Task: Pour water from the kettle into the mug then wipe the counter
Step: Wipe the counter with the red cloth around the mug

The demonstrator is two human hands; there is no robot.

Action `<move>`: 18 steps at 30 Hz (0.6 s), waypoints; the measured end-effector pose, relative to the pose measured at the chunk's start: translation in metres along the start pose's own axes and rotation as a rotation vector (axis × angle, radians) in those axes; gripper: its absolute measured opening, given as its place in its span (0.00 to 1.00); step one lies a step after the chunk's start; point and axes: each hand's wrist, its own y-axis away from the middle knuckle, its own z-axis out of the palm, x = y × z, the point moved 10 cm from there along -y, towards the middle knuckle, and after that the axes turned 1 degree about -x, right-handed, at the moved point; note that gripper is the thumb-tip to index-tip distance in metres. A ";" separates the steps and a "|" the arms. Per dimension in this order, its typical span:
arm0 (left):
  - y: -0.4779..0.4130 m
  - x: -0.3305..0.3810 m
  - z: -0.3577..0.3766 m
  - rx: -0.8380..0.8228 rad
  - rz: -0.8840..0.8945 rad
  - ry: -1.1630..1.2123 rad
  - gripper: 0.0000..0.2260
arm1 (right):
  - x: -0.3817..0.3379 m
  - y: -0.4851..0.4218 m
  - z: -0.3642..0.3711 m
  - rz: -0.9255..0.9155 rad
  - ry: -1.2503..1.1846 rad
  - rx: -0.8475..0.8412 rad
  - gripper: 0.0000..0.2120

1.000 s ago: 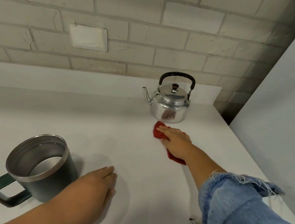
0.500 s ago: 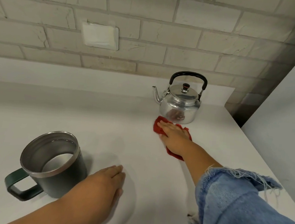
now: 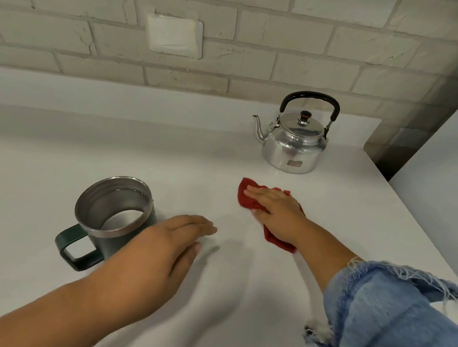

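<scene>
White surface (image 3: 58,144) under brick wall (image 3: 289,40): kettle (image 3: 293,148) parked upright at rear, pour apparently done; mug (image 3: 114,207) beside flat, open-fingered left hand (image 3: 166,245); right hand (image 3: 274,213), fingers straight, presses red cloth (image 3: 277,241) for wiping

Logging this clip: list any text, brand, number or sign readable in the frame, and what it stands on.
Nothing here can be read.
On the kettle: a small red sticker low on its body, its print too blurred to read.
On the green mug, red cloth and wall plate: no lettering visible.
</scene>
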 end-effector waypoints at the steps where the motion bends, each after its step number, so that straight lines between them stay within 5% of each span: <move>1: 0.003 0.007 -0.014 0.018 0.011 0.039 0.19 | -0.018 0.007 0.008 -0.059 -0.021 -0.024 0.22; 6: 0.018 0.012 -0.084 0.243 -0.012 0.175 0.13 | -0.078 0.064 0.030 -0.236 -0.169 -0.117 0.19; 10: 0.027 -0.007 -0.109 0.353 -0.088 0.236 0.13 | -0.072 0.098 0.023 0.000 -0.631 -0.292 0.13; 13: 0.030 -0.021 -0.116 0.375 -0.127 0.237 0.15 | -0.036 0.098 -0.026 0.121 -0.818 -0.036 0.12; 15: 0.032 -0.029 -0.121 0.389 -0.133 0.241 0.14 | -0.006 0.100 -0.045 0.226 -0.809 0.118 0.12; 18: 0.037 -0.046 -0.125 0.394 -0.157 0.250 0.13 | 0.020 0.108 -0.024 0.334 -0.472 0.073 0.17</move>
